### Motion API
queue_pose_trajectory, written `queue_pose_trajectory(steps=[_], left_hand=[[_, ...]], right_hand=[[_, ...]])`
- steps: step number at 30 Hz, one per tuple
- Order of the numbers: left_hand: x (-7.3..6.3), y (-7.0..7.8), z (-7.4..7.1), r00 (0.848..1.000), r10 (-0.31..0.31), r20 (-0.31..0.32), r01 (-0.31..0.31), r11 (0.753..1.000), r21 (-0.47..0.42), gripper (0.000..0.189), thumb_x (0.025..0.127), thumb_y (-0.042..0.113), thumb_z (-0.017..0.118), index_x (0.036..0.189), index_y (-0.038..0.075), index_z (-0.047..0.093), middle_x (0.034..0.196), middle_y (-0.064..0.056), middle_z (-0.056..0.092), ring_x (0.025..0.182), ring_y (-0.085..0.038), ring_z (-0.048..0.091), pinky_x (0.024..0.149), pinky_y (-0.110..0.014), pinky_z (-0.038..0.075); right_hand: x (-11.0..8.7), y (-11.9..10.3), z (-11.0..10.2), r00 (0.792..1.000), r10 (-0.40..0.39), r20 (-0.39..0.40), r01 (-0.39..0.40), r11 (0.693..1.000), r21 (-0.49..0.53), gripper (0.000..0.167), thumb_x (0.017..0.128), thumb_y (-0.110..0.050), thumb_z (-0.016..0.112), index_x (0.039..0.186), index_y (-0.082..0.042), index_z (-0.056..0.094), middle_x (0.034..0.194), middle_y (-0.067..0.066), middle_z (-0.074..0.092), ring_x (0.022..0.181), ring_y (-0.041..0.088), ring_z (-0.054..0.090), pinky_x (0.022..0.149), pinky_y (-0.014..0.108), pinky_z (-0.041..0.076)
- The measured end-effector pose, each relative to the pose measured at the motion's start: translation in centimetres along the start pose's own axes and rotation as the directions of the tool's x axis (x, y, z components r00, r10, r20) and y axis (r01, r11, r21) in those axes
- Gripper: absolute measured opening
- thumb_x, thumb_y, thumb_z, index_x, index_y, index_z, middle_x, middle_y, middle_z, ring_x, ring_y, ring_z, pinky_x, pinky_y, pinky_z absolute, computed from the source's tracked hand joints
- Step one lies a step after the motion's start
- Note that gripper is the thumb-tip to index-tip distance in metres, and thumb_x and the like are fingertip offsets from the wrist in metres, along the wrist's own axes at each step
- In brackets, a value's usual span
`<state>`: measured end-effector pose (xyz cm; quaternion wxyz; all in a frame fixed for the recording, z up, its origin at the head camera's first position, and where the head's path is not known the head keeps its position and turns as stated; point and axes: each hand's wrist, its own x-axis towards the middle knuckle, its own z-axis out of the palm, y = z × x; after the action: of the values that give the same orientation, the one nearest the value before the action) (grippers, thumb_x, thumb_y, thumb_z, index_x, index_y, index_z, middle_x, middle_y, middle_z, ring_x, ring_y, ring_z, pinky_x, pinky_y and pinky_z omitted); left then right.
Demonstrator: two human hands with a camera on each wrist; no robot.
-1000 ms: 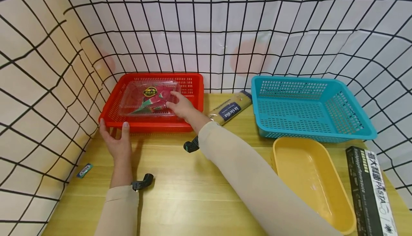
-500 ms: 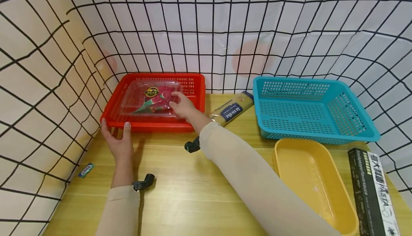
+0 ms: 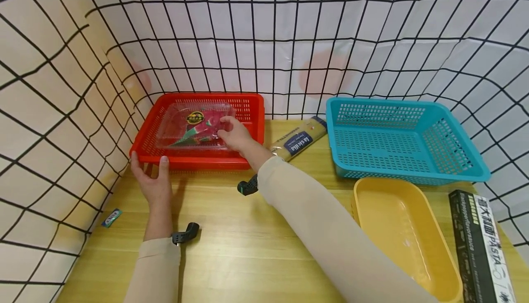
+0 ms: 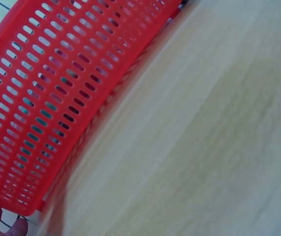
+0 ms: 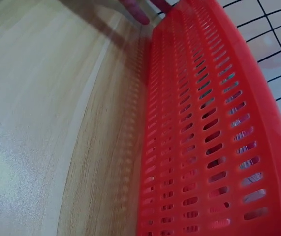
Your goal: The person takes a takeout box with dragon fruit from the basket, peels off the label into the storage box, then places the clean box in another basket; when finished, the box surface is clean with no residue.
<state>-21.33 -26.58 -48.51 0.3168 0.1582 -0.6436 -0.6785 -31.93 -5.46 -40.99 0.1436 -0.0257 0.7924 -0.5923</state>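
Note:
A clear plastic box (image 3: 169, 133) with a yellow-and-black label sits in the red basket (image 3: 198, 161) at the back left. Through its lid shows something pink and green, like a dragon fruit. At the box's right end is my right hand (image 3: 237, 137), its thumb and forefinger bent over that edge in a pinch. My left hand (image 3: 154, 184) rests at the basket's front left corner, fingers spread and fairly straight, the thumb near the front wall. In the left wrist view, fingertips (image 4: 18, 227) show beside the corner of the basket. The right wrist view mostly shows the basket's slotted wall.
A spaghetti packet (image 3: 299, 140) lies between the red basket and a blue basket (image 3: 396, 174). On the right are a yellow tray (image 3: 401, 229) and a black pasta box (image 3: 481, 248). A small green packet (image 3: 111, 218) lies left. Black wire mesh (image 3: 272, 41) encloses the table.
The whole scene shifts slightly to the right as the head view moves. Both hands stay where they are on the red basket and the clear plastic box.

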Motion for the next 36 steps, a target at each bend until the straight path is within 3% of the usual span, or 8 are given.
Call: queue_pose_trajectory(steps=[6, 12, 15, 19, 26, 28, 32, 36], left_hand=[[0.2, 0.0, -0.1, 1.0, -0.009, 0.003, 0.009, 1.0, 0.016, 0.083, 0.096, 0.021, 0.071, 0.161, 0.032, 0.021, 0.167, 0.002, 0.024, 0.149, -0.028, 0.032, 0.12, -0.044, 0.041], [0.1, 0.1, -0.1, 1.0, -0.008, 0.001, 0.008, 1.0, 0.025, 0.082, 0.096, 0.022, 0.071, 0.161, 0.033, 0.022, 0.166, 0.004, 0.025, 0.149, -0.027, 0.033, 0.119, -0.044, 0.041], [0.1, 0.2, -0.1, 1.0, -0.007, 0.002, 0.007, 1.0, 0.024, 0.082, 0.096, 0.022, 0.071, 0.16, 0.033, 0.023, 0.166, 0.004, 0.026, 0.149, -0.027, 0.034, 0.119, -0.044, 0.042], [0.0, 0.2, 0.0, 1.0, -0.003, -0.002, 0.003, 1.0, 0.019, 0.081, 0.096, 0.022, 0.071, 0.16, 0.034, 0.023, 0.165, 0.003, 0.027, 0.148, -0.028, 0.034, 0.118, -0.044, 0.042], [-0.2, 0.3, 0.2, 1.0, -0.03, 0.0, 0.03, 0.999, 0.031, 0.081, 0.096, 0.024, 0.071, 0.16, 0.037, 0.022, 0.166, 0.003, 0.025, 0.15, -0.027, 0.033, 0.118, -0.043, 0.042], [-0.3, 0.2, 0.2, 0.999, -0.037, 0.001, 0.036, 0.999, 0.033, 0.082, 0.096, 0.024, 0.071, 0.16, 0.038, 0.021, 0.166, 0.003, 0.024, 0.15, -0.028, 0.032, 0.118, -0.044, 0.041], [-0.2, 0.3, 0.1, 0.999, -0.034, -0.003, 0.034, 0.999, 0.034, 0.082, 0.096, 0.024, 0.071, 0.16, 0.037, 0.021, 0.166, 0.003, 0.024, 0.15, -0.028, 0.033, 0.119, -0.045, 0.041], [-0.1, 0.4, -0.1, 0.999, -0.05, -0.007, 0.051, 0.998, 0.043, 0.082, 0.096, 0.026, 0.071, 0.16, 0.039, 0.021, 0.167, 0.003, 0.023, 0.151, -0.028, 0.031, 0.119, -0.044, 0.041]], right_hand=[[0.0, -0.2, -0.1, 0.999, -0.014, -0.029, 0.016, 0.999, 0.041, 0.042, 0.102, -0.02, 0.062, 0.143, -0.024, 0.051, 0.127, 0.012, 0.063, 0.058, 0.016, 0.05, 0.06, 0.022, 0.055], [-0.7, -1.0, -0.1, 0.998, -0.015, -0.068, 0.021, 0.996, 0.084, 0.039, 0.101, -0.018, 0.062, 0.139, -0.022, 0.054, 0.108, 0.009, 0.062, 0.066, 0.024, 0.061, 0.074, 0.038, 0.064], [-1.4, -1.8, -0.2, 0.995, -0.023, -0.099, 0.025, 1.0, 0.018, 0.038, 0.102, -0.018, 0.061, 0.139, -0.022, 0.054, 0.097, 0.009, 0.062, 0.058, 0.021, 0.053, 0.063, 0.03, 0.06], [-2.3, -3.0, -0.6, 0.99, -0.058, -0.125, 0.043, 0.992, -0.115, 0.039, 0.102, -0.021, 0.06, 0.14, -0.025, 0.054, 0.11, 0.009, 0.059, 0.058, 0.015, 0.043, 0.047, 0.022, 0.039], [-4.2, -4.5, -2.0, 0.983, -0.101, -0.151, 0.075, 0.982, -0.171, 0.039, 0.102, -0.019, 0.058, 0.14, -0.029, 0.055, 0.127, 0.011, 0.05, 0.087, 0.02, 0.049, 0.049, 0.022, 0.042], [-4.7, -4.8, -2.5, 0.978, -0.119, -0.173, 0.087, 0.979, -0.182, 0.04, 0.101, -0.02, 0.058, 0.14, -0.03, 0.055, 0.119, 0.009, 0.051, 0.091, 0.018, 0.047, 0.049, 0.022, 0.042], [-6.0, -5.4, -3.7, 0.964, -0.161, -0.212, 0.13, 0.98, -0.153, 0.04, 0.1, -0.02, 0.059, 0.138, -0.031, 0.058, 0.088, 0.005, 0.052, 0.065, 0.016, 0.046, 0.044, 0.022, 0.037], [-7.6, -5.5, -4.8, 0.958, -0.171, -0.231, 0.176, 0.984, 0.0, 0.041, 0.099, -0.018, 0.059, 0.138, -0.029, 0.058, 0.067, 0.004, 0.045, 0.046, 0.015, 0.04, 0.043, 0.022, 0.039]])
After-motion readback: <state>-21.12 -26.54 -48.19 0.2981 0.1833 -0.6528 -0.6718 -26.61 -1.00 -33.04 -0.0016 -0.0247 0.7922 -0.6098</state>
